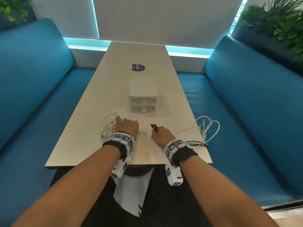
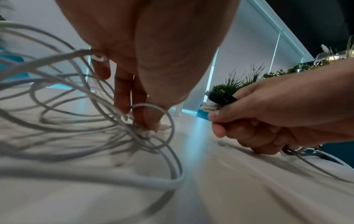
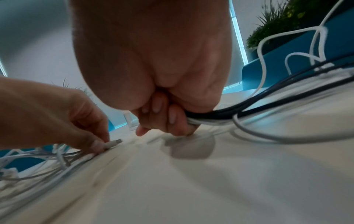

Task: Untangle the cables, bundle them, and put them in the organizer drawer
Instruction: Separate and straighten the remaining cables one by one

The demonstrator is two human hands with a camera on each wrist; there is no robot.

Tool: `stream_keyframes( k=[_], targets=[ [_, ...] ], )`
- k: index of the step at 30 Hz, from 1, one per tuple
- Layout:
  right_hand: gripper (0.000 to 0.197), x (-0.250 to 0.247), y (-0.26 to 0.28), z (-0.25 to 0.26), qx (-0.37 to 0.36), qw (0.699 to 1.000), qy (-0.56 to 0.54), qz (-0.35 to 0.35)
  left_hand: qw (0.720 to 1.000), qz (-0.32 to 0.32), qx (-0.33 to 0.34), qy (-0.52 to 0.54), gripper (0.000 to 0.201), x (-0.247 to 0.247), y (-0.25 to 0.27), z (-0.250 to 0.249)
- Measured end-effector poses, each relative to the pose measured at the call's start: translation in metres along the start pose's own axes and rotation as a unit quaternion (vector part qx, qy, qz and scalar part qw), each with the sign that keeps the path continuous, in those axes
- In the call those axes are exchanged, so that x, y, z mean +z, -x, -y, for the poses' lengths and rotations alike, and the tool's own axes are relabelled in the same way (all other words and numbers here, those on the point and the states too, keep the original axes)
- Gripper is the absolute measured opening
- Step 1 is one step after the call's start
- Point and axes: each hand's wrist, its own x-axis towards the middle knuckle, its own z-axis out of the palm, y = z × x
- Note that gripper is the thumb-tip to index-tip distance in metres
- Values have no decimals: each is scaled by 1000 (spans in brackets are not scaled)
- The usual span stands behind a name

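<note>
Nearest, both hands work low on the bench [image 1: 91,145]. The right hand [image 1: 161,135] is closed in a fist round a bunch of plugs [image 1: 154,126], black and white together, their cables trailing back under the wrist to loose white loops [image 1: 208,128] that hang off the bench's right edge. The left hand [image 1: 127,126] reaches into the white tangle [image 1: 108,126]; its fingers [image 2: 122,97] pinch one white plug [image 3: 112,144] down against the bench. Beyond the hands stands the organizer [image 1: 143,95], two drawers, both shut.

These cables look light, limp and smooth, so a pull mid-length would likely tighten knots. The stiff plug ends seem the best hold: gather ends, then draw each length free. The loops overhanging the edge could slide off.
</note>
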Motion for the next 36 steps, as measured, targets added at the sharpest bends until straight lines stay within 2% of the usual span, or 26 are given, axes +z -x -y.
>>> stream_keyframes(
  k=[4, 6, 11, 17, 21, 26, 29, 33, 36],
  targets=[
    [36, 5, 1, 5, -7, 999, -44, -5, 1000, -21, -6, 20, 17, 3, 2, -1],
    [38, 5, 4, 7, -22, 999, -42, -23, 999, -32, 6, 34, 16, -2, 3, -4],
    [25, 5, 6, 2, -44, 993, -100, -43, 988, -44, 61, 134, 15, -1, -1, -14],
    [30, 7, 2, -2, -34, 986, -158, -36, 987, -59, 85, 122, 10, 11, -5, -17],
    [26, 7, 1, -1, -38, 985, -164, -41, 985, -57, 102, 126, 7, 12, -3, -13],
    [19, -2, -7, -2, -19, 985, -155, -74, 998, -14, 68, 0, 17, 7, 1, 4],
    [23, -4, -7, 1, -22, 980, -182, -79, 998, -11, 66, 7, 23, 6, 1, 14],
    [22, -8, -5, 3, -32, 968, -227, -99, 993, -39, 99, 46, 22, 9, 6, 5],
    [23, -11, -5, 2, -46, 969, -217, -105, 988, -47, 128, 71, 18, 14, 7, -2]
  ],
)
